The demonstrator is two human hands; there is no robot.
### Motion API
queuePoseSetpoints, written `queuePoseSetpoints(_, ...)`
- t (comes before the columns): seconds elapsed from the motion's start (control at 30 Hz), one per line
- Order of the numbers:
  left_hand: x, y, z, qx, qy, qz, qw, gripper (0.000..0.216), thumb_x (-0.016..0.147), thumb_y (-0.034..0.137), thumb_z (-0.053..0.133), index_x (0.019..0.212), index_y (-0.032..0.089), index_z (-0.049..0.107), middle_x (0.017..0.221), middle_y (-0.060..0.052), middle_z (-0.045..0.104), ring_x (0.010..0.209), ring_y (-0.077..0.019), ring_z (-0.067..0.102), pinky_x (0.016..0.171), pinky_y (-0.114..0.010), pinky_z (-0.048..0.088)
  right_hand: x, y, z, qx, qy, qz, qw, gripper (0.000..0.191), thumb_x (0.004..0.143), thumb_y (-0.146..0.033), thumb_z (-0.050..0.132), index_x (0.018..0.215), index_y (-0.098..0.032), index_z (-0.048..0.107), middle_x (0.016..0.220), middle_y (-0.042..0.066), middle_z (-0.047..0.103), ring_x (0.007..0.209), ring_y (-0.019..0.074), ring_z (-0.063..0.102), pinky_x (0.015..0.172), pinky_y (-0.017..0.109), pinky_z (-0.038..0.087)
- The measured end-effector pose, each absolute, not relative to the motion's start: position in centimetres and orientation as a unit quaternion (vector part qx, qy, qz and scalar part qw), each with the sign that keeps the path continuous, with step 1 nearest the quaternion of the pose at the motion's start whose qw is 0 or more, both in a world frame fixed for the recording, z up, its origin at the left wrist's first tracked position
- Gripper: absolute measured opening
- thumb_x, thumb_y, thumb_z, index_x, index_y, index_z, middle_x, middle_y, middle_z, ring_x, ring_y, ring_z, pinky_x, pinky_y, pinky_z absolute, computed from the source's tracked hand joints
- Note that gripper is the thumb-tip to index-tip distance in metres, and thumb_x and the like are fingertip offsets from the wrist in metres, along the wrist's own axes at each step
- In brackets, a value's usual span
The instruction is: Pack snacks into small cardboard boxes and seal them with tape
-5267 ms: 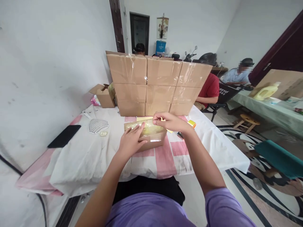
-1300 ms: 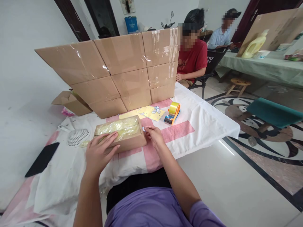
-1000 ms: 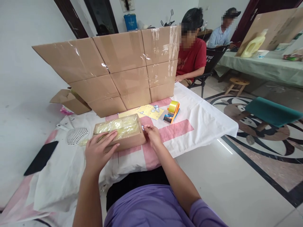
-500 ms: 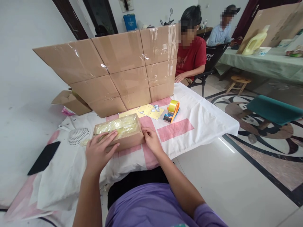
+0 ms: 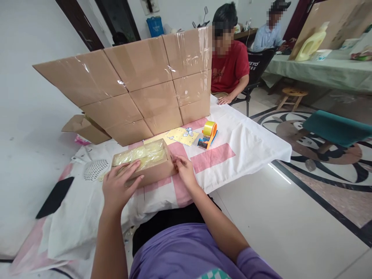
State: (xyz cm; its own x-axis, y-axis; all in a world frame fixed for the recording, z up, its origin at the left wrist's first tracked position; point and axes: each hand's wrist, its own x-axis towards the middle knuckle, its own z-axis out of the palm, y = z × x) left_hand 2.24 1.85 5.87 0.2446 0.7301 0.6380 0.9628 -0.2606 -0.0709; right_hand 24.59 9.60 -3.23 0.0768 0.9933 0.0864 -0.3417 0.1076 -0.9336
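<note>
A cardboard box [image 5: 158, 172] lies on the cloth-covered table in front of me, its top covered with shiny yellowish tape [image 5: 152, 151]. My left hand [image 5: 116, 188] rests over the box's near left corner, fingers stretched out along the top and the thumb against the front side. At the right end of the box, my right hand [image 5: 186, 173] has its thumb and fingers pinched together against the edge; what they hold, if anything, is too small to make out. Behind and to the right stands an orange tape dispenser [image 5: 214, 133] with a yellow roll.
A tall cardboard panel [image 5: 151, 95] stands behind the box, with a yellow printed sheet [image 5: 184, 136] at its foot. To the left are a white perforated scoop-like thing [image 5: 95, 169] and an open carton [image 5: 90, 130]. A person in red [image 5: 231, 66] sits beyond the table.
The view has shifted slightly, so most things sit a little further left. Both hands keep about the same places on the box. The person in red has moved their hand slightly.
</note>
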Motion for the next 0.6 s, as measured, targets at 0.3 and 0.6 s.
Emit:
queuePoseSetpoints(0.3, 2.49, 2.04, 6.19, -0.755, -0.565, -0.242, 0.228, 0.039, 0.097, 0.039, 0.062, 0.134, 0.029, 0.064, 0.128, -0.003, 0.074, 0.117, -0.0303, 0.064, 0.095, -0.044, 0.041, 24.77, 9.19, -3.1, -0.4, -0.46, 0.504, 0.612, 0.031, 0.08, -0.017, 0.05, 0.093, -0.021, 0.077, 0.102, 0.004, 0.076, 0.095, 0.0195, 0.069, 0.088, 0.033, 0.054)
queuePoseSetpoints(0.6, 2.49, 1.91, 5.9, -0.753, -0.566, -0.255, 0.219, 0.041, 0.096, 0.038, 0.064, 0.136, 0.031, 0.062, 0.127, -0.002, 0.074, 0.117, -0.0304, 0.064, 0.098, -0.045, 0.042, 24.44, 9.21, -3.11, -0.406, -0.402, 0.544, 0.615, 0.035, 0.077, -0.021, 0.049, 0.103, -0.02, 0.073, 0.095, 0.004, 0.075, 0.078, 0.0177, 0.067, 0.072, 0.03, 0.053)
